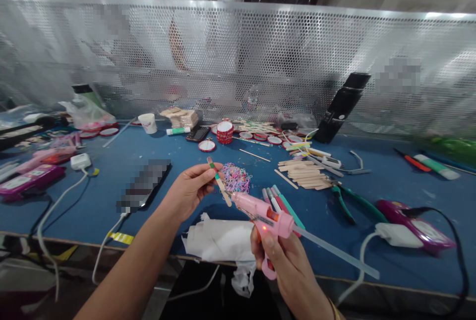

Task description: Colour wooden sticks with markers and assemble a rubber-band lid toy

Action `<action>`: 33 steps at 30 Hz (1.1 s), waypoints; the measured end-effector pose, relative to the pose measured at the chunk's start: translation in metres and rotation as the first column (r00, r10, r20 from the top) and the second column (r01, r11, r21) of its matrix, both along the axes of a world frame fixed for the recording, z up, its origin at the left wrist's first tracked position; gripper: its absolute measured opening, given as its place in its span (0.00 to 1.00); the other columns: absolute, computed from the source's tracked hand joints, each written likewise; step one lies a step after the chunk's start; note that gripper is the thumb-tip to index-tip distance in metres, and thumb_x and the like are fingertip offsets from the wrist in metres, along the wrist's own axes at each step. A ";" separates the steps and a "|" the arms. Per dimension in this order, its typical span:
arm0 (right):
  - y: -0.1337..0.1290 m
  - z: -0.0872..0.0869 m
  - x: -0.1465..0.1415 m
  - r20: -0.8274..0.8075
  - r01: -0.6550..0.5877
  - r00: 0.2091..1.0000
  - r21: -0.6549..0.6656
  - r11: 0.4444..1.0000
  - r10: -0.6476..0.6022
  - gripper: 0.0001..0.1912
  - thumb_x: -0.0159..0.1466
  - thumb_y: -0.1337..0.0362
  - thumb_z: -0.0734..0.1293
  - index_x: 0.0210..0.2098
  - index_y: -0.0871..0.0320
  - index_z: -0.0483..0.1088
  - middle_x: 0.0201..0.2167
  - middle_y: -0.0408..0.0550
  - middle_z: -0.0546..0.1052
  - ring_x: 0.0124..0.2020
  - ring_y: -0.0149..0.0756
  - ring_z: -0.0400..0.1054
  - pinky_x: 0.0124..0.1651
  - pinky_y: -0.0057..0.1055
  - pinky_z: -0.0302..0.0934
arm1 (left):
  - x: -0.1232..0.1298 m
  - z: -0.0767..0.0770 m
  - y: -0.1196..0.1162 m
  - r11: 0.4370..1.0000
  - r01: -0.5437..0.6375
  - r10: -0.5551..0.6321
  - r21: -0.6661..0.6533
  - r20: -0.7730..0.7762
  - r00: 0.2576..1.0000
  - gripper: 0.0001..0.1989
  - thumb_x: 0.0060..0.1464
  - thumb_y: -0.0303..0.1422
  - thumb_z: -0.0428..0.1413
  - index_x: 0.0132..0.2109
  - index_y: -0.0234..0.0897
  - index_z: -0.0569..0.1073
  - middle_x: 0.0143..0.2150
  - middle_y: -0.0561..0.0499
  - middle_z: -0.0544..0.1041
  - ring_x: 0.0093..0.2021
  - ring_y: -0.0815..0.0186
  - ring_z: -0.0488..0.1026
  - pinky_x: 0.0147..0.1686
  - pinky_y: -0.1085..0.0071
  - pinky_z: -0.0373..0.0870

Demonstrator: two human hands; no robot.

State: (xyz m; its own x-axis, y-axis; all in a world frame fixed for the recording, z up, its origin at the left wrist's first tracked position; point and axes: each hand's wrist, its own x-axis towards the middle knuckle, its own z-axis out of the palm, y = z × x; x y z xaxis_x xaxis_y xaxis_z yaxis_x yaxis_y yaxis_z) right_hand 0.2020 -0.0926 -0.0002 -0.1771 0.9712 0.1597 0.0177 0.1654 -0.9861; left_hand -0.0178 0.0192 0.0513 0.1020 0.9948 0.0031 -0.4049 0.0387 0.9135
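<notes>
My left hand [191, 188] pinches a flat wooden craft stick [222, 188] near its upper end, where a green band crosses it. In my right hand [278, 255] is a pink hot glue gun [262, 213], its small light glowing orange-red. A long translucent glue stick [338, 253] sticks out of the gun's back. The nozzle is at the lower part of the craft stick; whether it touches cannot be made out. Behind the stick lies a pile of small pastel-coloured loops [237, 178]. Crumpled white paper [219, 238] lies below, at the table's front edge.
Bare craft sticks [305, 173] and green-handled pliers [342, 203] lie to the right, near markers [277, 201]. A phone [145, 186] with a cable is at left. Red-rimmed discs [225, 131] and a paper cup [148, 123] stand behind. A perforated metal panel [208, 62] closes the back.
</notes>
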 end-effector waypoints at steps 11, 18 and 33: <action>-0.003 0.000 0.002 0.044 -0.001 0.999 0.011 1.000 0.000 0.31 0.73 0.38 0.57 0.28 0.56 0.67 0.23 0.42 0.68 0.24 0.30 0.61 0.28 0.28 0.55 | 0.001 0.001 -0.001 1.000 -0.029 0.029 -0.001 0.013 0.999 0.17 0.40 0.35 0.78 0.38 0.35 0.87 0.30 0.50 0.82 0.26 0.74 0.72 0.25 0.81 0.69; -0.004 -0.004 0.005 0.031 0.005 1.000 0.001 1.000 -0.005 0.31 0.73 0.38 0.58 0.29 0.56 0.67 0.22 0.42 0.68 0.23 0.30 0.61 0.27 0.28 0.54 | 0.001 0.003 -0.001 1.000 -0.031 0.031 0.003 0.023 0.999 0.14 0.42 0.34 0.77 0.38 0.35 0.87 0.32 0.50 0.83 0.26 0.74 0.72 0.24 0.80 0.70; -0.009 -0.002 0.006 -0.004 0.001 1.000 -0.029 1.000 -0.001 0.28 0.73 0.39 0.59 0.29 0.55 0.65 0.24 0.41 0.66 0.24 0.29 0.58 0.28 0.28 0.54 | -0.002 -0.003 0.002 0.999 -0.036 0.035 0.039 0.029 0.999 0.14 0.46 0.33 0.76 0.41 0.35 0.86 0.34 0.48 0.84 0.26 0.74 0.72 0.26 0.78 0.72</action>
State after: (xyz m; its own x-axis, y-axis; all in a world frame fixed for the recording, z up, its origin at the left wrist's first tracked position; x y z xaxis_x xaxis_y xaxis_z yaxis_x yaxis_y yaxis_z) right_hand 0.2077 -0.1011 -0.0025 -0.1756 0.9756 0.1320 0.0138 0.1365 -0.9905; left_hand -0.0199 0.0212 0.0487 0.0655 0.9968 0.0450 -0.4311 -0.0124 0.9022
